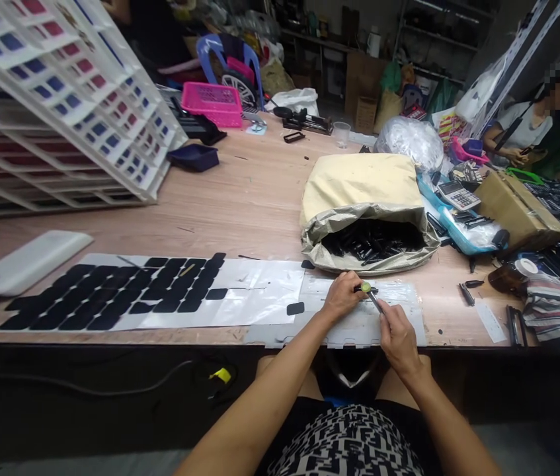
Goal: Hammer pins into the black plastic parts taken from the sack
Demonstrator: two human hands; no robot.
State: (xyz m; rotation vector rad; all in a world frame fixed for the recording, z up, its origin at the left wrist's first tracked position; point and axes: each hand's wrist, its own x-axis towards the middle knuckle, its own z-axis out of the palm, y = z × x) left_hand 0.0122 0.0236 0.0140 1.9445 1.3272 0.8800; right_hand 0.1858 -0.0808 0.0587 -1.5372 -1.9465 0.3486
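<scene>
At the front of the table, my left hand (344, 294) pinches a small black piece (358, 289) down at the work surface. My right hand (399, 334) is closed round a slim tool with a metal shaft (375, 301). Its round yellow-green end (365, 287) meets the black piece, or lies just over it; I cannot tell which. Both hands are above a pale, scuffed sheet (403, 311). Right behind them lies a cream sack (363, 182), its mouth facing me, holding many black plastic parts (366, 241).
To the left, flat black pads (106, 291) cover much of a white sheet (264, 307). A white device (26, 261) and a leaning white basket (106, 112) stand beyond. On the right are a cardboard box (518, 208), a calculator (458, 195) and striped cloth (557, 307). Another person (527, 125) sits farther back.
</scene>
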